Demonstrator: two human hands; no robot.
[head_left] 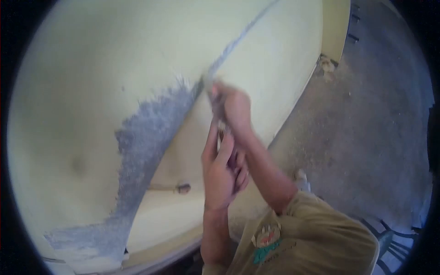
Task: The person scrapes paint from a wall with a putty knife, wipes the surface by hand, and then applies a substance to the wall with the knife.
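My right hand is closed round a small tool, blurred by motion, whose tip touches or nearly touches the cream surface. Just below it, my left hand points upward beside my right wrist, its lower fingers curled; a small pale item shows between its upper fingers, too unclear to name. A rough grey patch spreads over the cream surface to the left of both hands. From near the tool, a narrow grey strip runs toward the top.
Below the patch's edge, a recessed cream area holds a short rod with a dark round end. Grey floor lies to the right, with a pale crumpled item near the corner. Dark green curved bars stand at the lower right.
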